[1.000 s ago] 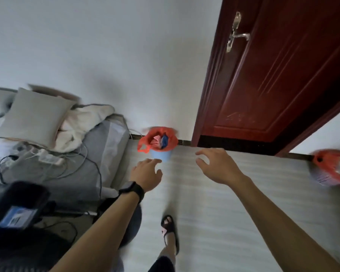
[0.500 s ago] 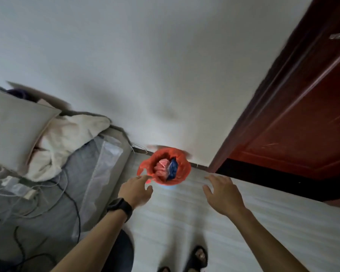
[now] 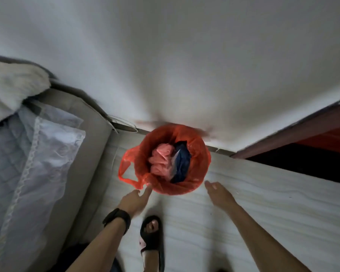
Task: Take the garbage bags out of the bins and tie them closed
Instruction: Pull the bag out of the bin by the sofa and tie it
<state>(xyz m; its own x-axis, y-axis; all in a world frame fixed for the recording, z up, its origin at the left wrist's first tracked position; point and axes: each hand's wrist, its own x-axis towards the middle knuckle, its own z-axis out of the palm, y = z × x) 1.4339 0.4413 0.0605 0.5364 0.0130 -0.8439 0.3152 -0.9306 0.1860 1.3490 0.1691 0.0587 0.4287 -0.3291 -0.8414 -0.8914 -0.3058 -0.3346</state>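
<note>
Down on the floor against the far wall, the red garbage bag (image 3: 201, 154) is stretched round over its bin, which is hidden under the plastic in the head cam. Inside there's a crumpled pink plastic wad (image 3: 159, 161) on the left and something dark blue (image 3: 182, 163) on the right. One handle loop (image 3: 126, 169) flops out on the bag's left side.

The left hand (image 3: 134, 199), black watch (image 3: 119, 218) on the wrist, comes in from the near side with the index finger stretched to the bag's near-left edge, right beside that loop. Its grip is loose with nothing in it, and I can't tell if the fingertip actually touches. The right hand (image 3: 220, 195) hovers just near-right of the bag, fingers straight, grip spread and empty too.

A foot in a black sandal (image 3: 151, 232) stands on the pale floor (image 3: 263, 203) between the arms. Grey bed (image 3: 94, 154) with a clear plastic cover on the left, dark red door (image 3: 326, 136) far right.
</note>
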